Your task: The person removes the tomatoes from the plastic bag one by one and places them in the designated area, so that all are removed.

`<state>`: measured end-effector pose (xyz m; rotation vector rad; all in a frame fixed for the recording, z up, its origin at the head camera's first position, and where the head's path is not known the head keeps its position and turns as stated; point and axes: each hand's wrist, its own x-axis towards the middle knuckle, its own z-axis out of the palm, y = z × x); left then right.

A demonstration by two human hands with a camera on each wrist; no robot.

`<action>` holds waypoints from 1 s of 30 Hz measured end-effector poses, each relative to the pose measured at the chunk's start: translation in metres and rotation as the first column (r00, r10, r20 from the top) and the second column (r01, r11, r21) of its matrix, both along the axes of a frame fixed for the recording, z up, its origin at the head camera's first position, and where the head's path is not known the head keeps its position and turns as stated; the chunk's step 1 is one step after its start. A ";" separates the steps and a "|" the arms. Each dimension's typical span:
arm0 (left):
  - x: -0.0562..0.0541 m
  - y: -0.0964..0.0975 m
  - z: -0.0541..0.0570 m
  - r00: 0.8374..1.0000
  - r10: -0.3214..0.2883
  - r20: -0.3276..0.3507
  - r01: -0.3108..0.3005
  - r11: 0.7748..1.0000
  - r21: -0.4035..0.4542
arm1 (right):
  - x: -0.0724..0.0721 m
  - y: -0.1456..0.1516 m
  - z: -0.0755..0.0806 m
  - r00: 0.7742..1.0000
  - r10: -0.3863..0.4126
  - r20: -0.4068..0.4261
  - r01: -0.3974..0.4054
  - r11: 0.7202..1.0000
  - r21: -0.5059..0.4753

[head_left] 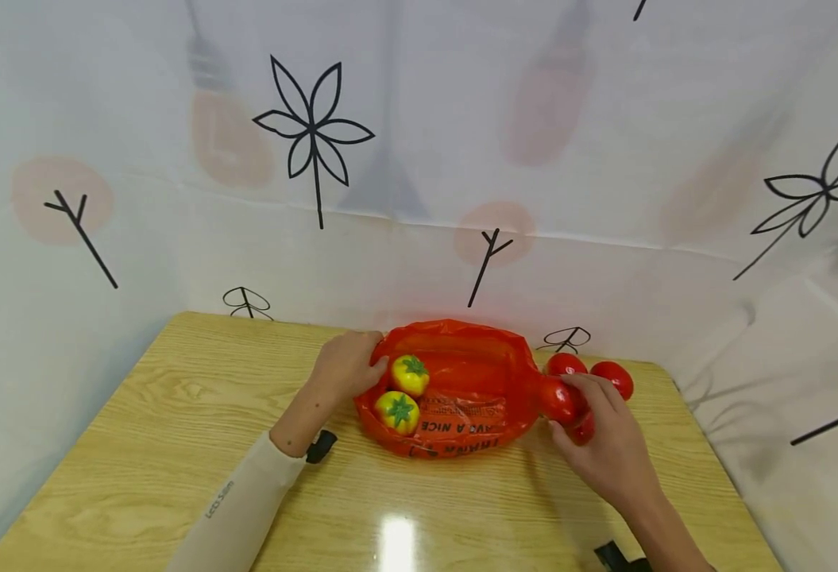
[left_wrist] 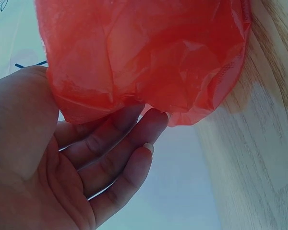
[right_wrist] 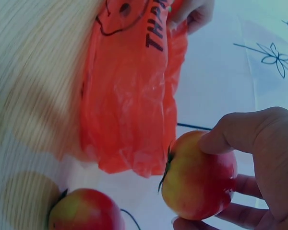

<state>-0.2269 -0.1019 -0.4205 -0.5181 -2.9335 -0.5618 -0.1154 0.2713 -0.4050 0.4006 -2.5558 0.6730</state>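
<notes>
A red plastic bag (head_left: 465, 367) with black printing stands on the table with its mouth spread wide. Two tomatoes (head_left: 410, 376), yellow with green leafy tops, lie inside it at the left. My left hand (head_left: 345, 365) holds the bag's left rim between thumb and fingers; in the left wrist view the bag hides part of those fingers. Beside the bag's right rim, my right hand (head_left: 608, 445) grips a red and yellow tomato (right_wrist: 199, 175) between thumb and fingers, with its green top toward the bag.
Several more red tomatoes (head_left: 612, 380) lie on the wooden table (head_left: 175, 413) around the right hand, one (right_wrist: 86, 211) just below it in the right wrist view. A white patterned cloth (head_left: 419, 159) hangs behind the table's far edge.
</notes>
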 end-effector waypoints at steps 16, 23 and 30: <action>0.002 0.000 -0.002 1.000 -0.004 -0.015 0.004 1.000 0.003 | -0.002 0.022 -0.004 0.997 -0.071 0.000 0.071 0.997 0.011; 0.001 0.001 -0.003 1.000 0.000 -0.013 0.000 1.000 -0.001 | -0.008 0.036 -0.007 0.995 -0.102 0.004 0.102 0.995 0.002; 0.000 0.000 -0.004 1.000 -0.009 -0.023 0.009 1.000 -0.002 | -0.011 0.049 -0.007 0.989 -0.144 0.033 0.144 0.990 -0.001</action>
